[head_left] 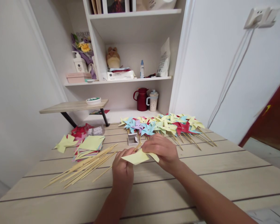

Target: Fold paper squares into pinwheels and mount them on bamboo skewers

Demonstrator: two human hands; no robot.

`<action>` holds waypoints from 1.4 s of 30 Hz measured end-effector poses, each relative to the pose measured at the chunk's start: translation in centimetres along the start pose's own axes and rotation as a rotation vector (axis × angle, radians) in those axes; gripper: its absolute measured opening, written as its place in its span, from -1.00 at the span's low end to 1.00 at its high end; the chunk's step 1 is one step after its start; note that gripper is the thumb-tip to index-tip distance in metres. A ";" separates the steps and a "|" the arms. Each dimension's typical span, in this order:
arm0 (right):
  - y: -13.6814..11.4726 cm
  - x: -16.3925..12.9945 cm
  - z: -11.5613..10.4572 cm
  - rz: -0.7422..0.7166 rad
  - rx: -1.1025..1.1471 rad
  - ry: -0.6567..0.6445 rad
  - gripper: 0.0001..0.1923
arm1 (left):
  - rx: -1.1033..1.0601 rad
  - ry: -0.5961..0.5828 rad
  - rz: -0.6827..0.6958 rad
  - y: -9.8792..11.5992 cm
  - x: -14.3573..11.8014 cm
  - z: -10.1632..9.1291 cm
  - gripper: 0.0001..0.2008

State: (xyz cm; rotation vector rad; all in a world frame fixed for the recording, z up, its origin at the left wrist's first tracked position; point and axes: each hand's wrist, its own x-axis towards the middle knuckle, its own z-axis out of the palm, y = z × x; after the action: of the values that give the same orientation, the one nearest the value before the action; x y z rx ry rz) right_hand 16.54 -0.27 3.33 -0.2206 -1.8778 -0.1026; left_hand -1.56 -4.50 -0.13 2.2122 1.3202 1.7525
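Between my two hands is a pale yellow paper pinwheel [136, 157], with its blades bent and spread toward me. My right hand [162, 152] is closed, its fingers and thumb pinching the pinwheel near the middle. On the left side, my left hand [123, 168] is closed round a wooden stick [137, 147], of which a short length shows behind the paper. The fingers hide where stick and paper meet. Just beyond the hands stands a small open grey-white box [132, 139].
Finished pinwheels [163, 124] in several colours lie at the back right. Loose sticks [84, 168], a stack of paper squares [90, 146], a yellow paper pinwheel shape [65, 143] and a clear container [95, 130] lie at left. A small raised shelf [72, 106] stands behind.
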 end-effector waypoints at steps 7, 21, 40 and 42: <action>-0.1 0.0 0.1 0.008 0.001 0.000 -0.85 | 0.019 0.019 -0.008 -0.1 -0.4 0.3 -0.66; -0.2 0.1 0.2 0.031 0.017 -0.018 -0.85 | 0.106 0.019 0.059 -0.1 -0.3 0.2 -0.66; -0.5 0.3 0.3 0.120 0.018 0.062 -0.75 | 0.479 0.014 0.415 -0.2 0.8 -1.3 -0.72; -0.4 0.4 0.2 0.077 0.010 0.024 -0.83 | 0.494 0.059 0.430 0.0 0.8 -1.4 -0.73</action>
State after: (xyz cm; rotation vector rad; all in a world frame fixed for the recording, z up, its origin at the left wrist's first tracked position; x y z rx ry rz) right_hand 16.15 -0.56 3.63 -0.2837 -1.8429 -0.0433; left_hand -2.69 -4.61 1.05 2.9192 1.5132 1.7656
